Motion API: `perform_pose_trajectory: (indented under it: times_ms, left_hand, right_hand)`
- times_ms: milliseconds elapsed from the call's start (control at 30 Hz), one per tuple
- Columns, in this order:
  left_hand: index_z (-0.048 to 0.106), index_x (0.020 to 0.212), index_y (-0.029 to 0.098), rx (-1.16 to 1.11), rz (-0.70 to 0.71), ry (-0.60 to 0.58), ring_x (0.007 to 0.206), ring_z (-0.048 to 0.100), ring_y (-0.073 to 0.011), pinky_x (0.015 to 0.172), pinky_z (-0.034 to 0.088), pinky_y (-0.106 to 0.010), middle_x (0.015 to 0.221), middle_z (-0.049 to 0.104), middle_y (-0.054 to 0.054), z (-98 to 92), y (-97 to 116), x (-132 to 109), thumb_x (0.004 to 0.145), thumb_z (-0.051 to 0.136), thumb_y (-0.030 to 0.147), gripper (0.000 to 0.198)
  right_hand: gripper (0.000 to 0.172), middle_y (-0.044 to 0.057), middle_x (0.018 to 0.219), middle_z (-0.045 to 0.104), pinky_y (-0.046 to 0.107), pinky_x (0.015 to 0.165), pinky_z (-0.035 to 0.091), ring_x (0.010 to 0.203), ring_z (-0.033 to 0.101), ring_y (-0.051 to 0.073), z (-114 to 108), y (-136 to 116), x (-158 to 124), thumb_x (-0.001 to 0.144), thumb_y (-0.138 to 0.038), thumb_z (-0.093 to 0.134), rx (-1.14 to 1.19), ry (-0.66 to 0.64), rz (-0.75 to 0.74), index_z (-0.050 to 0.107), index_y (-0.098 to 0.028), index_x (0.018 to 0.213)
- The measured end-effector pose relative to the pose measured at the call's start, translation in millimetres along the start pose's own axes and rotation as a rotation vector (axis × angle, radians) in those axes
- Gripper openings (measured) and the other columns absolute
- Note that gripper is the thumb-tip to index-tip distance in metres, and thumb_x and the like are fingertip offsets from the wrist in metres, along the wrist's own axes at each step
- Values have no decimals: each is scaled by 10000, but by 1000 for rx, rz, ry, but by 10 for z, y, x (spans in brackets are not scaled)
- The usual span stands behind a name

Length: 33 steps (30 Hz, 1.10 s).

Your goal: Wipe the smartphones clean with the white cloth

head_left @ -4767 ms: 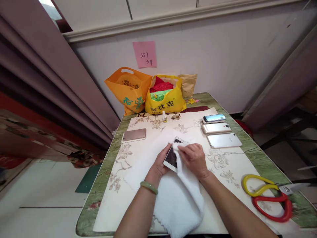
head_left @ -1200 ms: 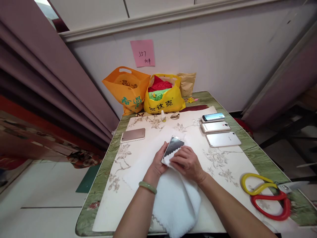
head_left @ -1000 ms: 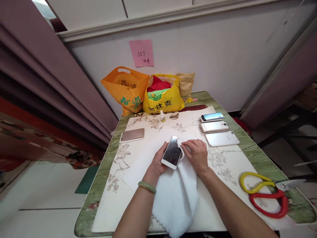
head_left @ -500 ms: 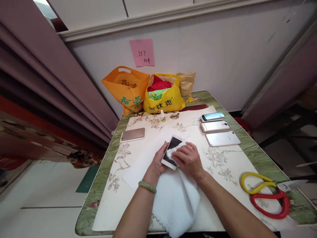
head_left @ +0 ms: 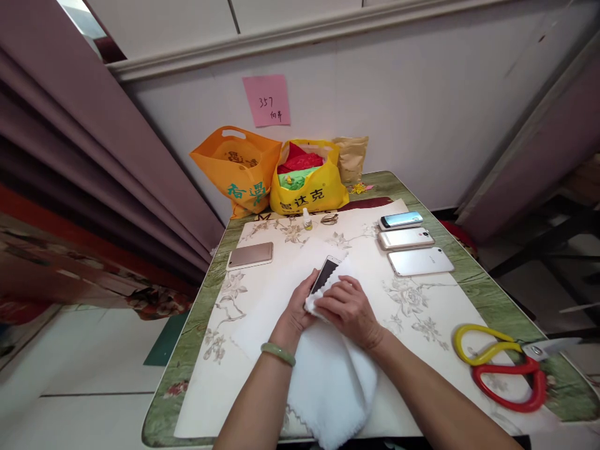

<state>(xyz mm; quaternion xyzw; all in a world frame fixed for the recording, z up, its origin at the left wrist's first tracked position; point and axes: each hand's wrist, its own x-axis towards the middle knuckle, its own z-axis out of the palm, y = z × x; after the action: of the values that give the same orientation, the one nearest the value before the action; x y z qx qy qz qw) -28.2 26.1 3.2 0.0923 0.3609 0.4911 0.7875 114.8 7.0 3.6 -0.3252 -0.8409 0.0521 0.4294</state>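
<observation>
My left hand, with a green bangle on its wrist, grips a white smartphone from the left side, dark screen up, over the middle of the table. My right hand presses a fold of a white fluffy cloth onto the lower half of the screen. Only the top part of the phone shows above the cloth. The cloth hangs down towards me between my forearms.
A gold phone lies at the left, three phones in a row at the right. Yellow-and-red scissors sit near the right edge. An orange bag, a yellow bag and a small bottle stand at the back.
My right hand has kept rubbing the cloth over the phone's screen, up and to the right a second ago, now down over the lower half. The left hand stays on the phone.
</observation>
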Motion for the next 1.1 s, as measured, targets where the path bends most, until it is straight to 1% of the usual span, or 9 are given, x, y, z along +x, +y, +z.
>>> perform_pose_trajectory:
  times_ms: [200,333,467,567,700,800,900,1000,1100]
  left_hand:
    - [675,919,106,68,-71,-12,617,654,-150,642,520,-268,759,715,-68,1,-17,15,865,625,342,247]
    - [675,979,111,57,-69,-66,676,674,-169,682,528,-291,834,730,-78,11,-6,-3,873,607,377,294]
    - [670,1005,109,17,-72,-99,726,686,-199,729,533,-325,872,735,-93,-6,-3,-3,868,604,408,336]
    - [665,1026,117,-7,-78,-107,733,688,-213,735,536,-348,868,735,-91,-22,-4,2,864,604,426,354]
    - [669,992,110,-10,-73,-86,684,680,-186,700,532,-310,822,732,-82,-3,1,-7,870,601,414,334]
    - [668,987,104,-16,-72,-61,686,679,-163,716,529,-281,824,733,-74,26,0,-14,881,592,392,316]
    - [668,982,106,-10,-72,-78,705,684,-165,753,531,-285,835,735,-72,33,-5,-12,886,585,389,310]
    - [664,992,113,-5,-54,-99,751,695,-194,807,534,-325,853,738,-79,16,-9,-4,881,588,403,320]
    - [656,1034,118,3,-57,-113,786,700,-215,836,537,-363,882,740,-88,-9,-9,6,879,586,422,348]
  right_hand:
    - [116,17,873,683,456,1028,287,905,570,205,-89,419,-18,915,-259,582,-257,200,350,691,-275,950]
    - [143,26,939,690,505,1057,221,1005,560,237,-103,554,-62,915,-224,554,-320,227,420,689,-266,943]
    - [195,50,1031,686,462,1022,284,1035,566,239,-135,589,-65,910,-236,547,-345,253,468,674,-250,1057]
    - [194,38,914,693,329,824,410,849,608,190,-160,530,-49,926,-310,537,-268,267,514,673,-228,1036]
    - [252,-24,631,628,254,528,331,543,555,129,-129,379,-45,883,-467,585,-174,130,605,652,-228,839]
    - [238,-46,569,602,241,496,270,493,534,124,-94,318,-45,858,-455,591,-167,24,696,600,-231,780]
    - [221,-50,564,588,233,510,261,496,505,115,-101,331,-33,859,-400,557,-145,-5,769,568,-227,723]
    - [235,-53,551,544,236,529,273,499,456,109,-141,376,-12,850,-399,542,-86,51,829,551,-219,699]
    - [250,-57,559,476,235,547,304,512,410,103,-201,400,11,835,-415,551,115,221,869,517,-212,692]
